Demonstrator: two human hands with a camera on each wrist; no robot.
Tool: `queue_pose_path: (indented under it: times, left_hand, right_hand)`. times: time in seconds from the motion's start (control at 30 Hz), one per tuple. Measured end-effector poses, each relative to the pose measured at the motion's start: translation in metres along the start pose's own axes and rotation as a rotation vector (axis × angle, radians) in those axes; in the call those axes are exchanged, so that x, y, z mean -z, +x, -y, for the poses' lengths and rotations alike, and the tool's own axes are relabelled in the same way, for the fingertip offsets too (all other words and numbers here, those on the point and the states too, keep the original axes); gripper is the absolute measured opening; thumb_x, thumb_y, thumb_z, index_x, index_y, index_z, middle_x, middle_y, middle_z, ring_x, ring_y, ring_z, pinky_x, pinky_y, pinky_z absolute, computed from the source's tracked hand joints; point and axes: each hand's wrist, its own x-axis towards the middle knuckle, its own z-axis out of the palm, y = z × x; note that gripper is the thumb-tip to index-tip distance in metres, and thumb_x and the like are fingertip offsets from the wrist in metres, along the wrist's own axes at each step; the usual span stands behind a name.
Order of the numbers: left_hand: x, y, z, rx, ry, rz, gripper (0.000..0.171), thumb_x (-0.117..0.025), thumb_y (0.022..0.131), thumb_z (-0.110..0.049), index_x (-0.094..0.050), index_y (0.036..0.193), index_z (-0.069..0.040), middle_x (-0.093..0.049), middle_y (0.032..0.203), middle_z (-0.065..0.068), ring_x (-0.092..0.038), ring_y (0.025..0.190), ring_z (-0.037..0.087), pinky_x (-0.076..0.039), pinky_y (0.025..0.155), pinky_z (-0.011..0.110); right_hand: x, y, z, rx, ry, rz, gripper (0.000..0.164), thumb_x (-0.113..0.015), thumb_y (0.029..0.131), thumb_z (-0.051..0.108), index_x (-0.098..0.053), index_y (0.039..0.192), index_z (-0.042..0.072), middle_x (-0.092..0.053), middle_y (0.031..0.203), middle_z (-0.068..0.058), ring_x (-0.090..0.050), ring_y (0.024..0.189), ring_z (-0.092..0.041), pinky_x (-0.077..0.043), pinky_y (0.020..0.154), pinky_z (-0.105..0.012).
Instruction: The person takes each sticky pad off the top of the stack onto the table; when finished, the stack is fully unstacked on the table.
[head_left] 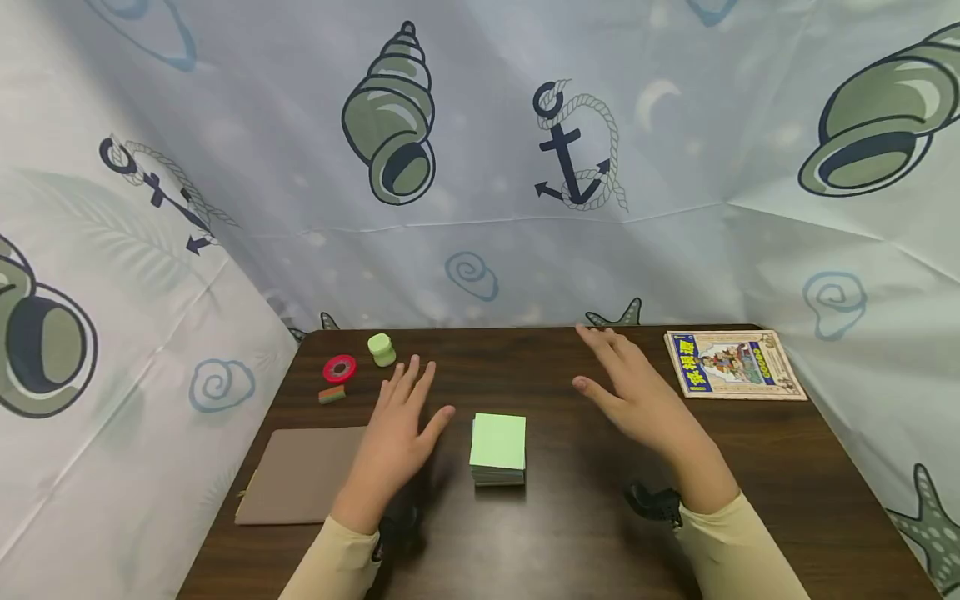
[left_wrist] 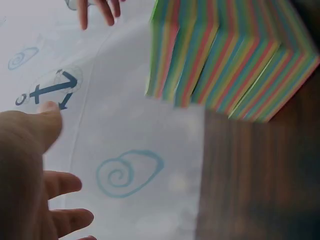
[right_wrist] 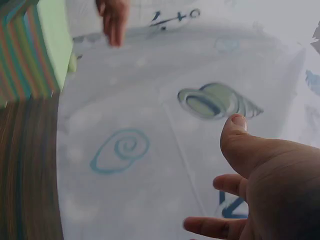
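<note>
Left grip [head_left: 392, 448] spread at 9 o'clock, right grip [head_left: 645, 402] spread between 2 and 3, off paper stack [head_left: 498, 443] on table [head_left: 562, 533].

We see soft, diffuse light, a pale sheen near on the table [head_left: 555, 550], and faint shadow beneath the sticky-note stack [head_left: 498, 442]; wrist views show hazy, washed-out cloth [right_wrist: 110, 205].

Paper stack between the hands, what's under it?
The paper stack stands on the dark table, which shows around its base. The patch directly beneath is covered, so I can't tell whether anything thin lies there.
</note>
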Motion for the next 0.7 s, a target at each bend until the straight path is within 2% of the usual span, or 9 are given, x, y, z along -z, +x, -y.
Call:
queue_pose_path:
  times: [0.07, 0.17, 0.23, 0.3, 0.37, 0.47, 0.6, 0.7]
  left_hand:
    - [-0.007, -0.003, -0.003, -0.012, -0.101, -0.035, 0.076, -0.062, 0.11, -0.051, -0.035, 0.172, -0.016, -0.031, 0.179, 0.015, -0.024, 0.168, 0.04, -0.016, 0.133, 0.066]
    - [-0.021, -0.009, -0.007, -0.036, -0.306, -0.098, 0.062, -0.065, 0.11, -0.035, -0.047, 0.166, -0.013, -0.046, 0.171, 0.015, -0.036, 0.162, 0.041, -0.02, 0.131, 0.067]
    - [-0.034, -0.013, -0.01, -0.042, -0.462, -0.119, 0.053, -0.061, 0.112, -0.025, -0.052, 0.163, -0.014, -0.052, 0.167, 0.012, -0.041, 0.16, 0.039, -0.023, 0.131, 0.065]
    - [-0.049, -0.016, -0.011, -0.03, -0.619, -0.111, 0.046, -0.053, 0.115, -0.018, -0.054, 0.16, -0.015, -0.055, 0.165, 0.009, -0.042, 0.16, 0.037, -0.028, 0.132, 0.055]
    - [-0.064, -0.02, -0.011, 0.0, -0.778, -0.086, 0.043, -0.042, 0.118, -0.014, -0.054, 0.159, -0.012, -0.057, 0.164, 0.009, -0.042, 0.16, 0.034, -0.032, 0.131, 0.042]
    - [-0.083, -0.024, -0.01, 0.063, -1.022, -0.028, 0.048, -0.026, 0.122, -0.024, -0.048, 0.16, -0.005, -0.054, 0.165, 0.014, -0.04, 0.16, 0.029, -0.033, 0.125, 0.023]
    - [-0.096, -0.024, -0.005, 0.08, -1.27, 0.038, 0.063, -0.013, 0.122, -0.037, -0.032, 0.164, 0.005, -0.042, 0.171, 0.025, -0.038, 0.161, 0.022, -0.034, 0.125, 0.02]
    - [-0.101, -0.024, 0.001, 0.031, -1.353, 0.077, 0.065, -0.008, 0.121, -0.036, -0.024, 0.165, 0.01, -0.034, 0.172, 0.031, -0.037, 0.161, 0.02, -0.035, 0.126, 0.022]
  right_hand:
    - [-0.001, 0.0, 0.009, 0.025, 0.009, -0.003, 0.076, -0.062, 0.11, 0.048, -0.023, 0.174, 0.038, -0.04, 0.17, -0.013, -0.033, 0.162, -0.042, -0.035, 0.123, -0.07]
    - [-0.005, -0.001, 0.024, 0.069, 0.009, 0.0, 0.071, -0.062, 0.11, 0.049, -0.031, 0.172, 0.036, -0.055, 0.149, -0.006, -0.057, 0.139, -0.028, -0.049, 0.113, -0.058]
    - [-0.009, -0.001, 0.034, 0.094, 0.017, 0.008, 0.067, -0.063, 0.109, 0.051, -0.038, 0.169, 0.033, -0.062, 0.133, 0.002, -0.064, 0.12, -0.017, -0.055, 0.102, -0.048]
    - [-0.014, -0.003, 0.041, 0.098, 0.02, 0.035, 0.065, -0.063, 0.108, 0.054, -0.043, 0.166, 0.033, -0.064, 0.12, 0.01, -0.064, 0.104, -0.007, -0.056, 0.091, -0.039]
    - [-0.02, -0.005, 0.046, 0.095, 0.021, 0.07, 0.064, -0.063, 0.107, 0.057, -0.047, 0.164, 0.033, -0.064, 0.111, 0.015, -0.064, 0.095, -0.001, -0.056, 0.084, -0.032]
    - [-0.029, -0.007, 0.051, 0.102, 0.015, 0.121, 0.064, -0.062, 0.107, 0.06, -0.05, 0.162, 0.031, -0.062, 0.104, 0.018, -0.059, 0.085, 0.003, -0.053, 0.076, -0.026]
    - [-0.041, -0.007, 0.052, 0.11, 0.014, 0.152, 0.062, -0.063, 0.107, 0.058, -0.053, 0.16, 0.026, -0.059, 0.095, 0.018, -0.055, 0.075, 0.002, -0.049, 0.07, -0.025]
    - [-0.047, -0.009, 0.053, 0.1, 0.005, 0.176, 0.062, -0.062, 0.107, 0.06, -0.054, 0.159, 0.026, -0.057, 0.091, 0.017, -0.052, 0.071, 0.002, -0.047, 0.068, -0.025]
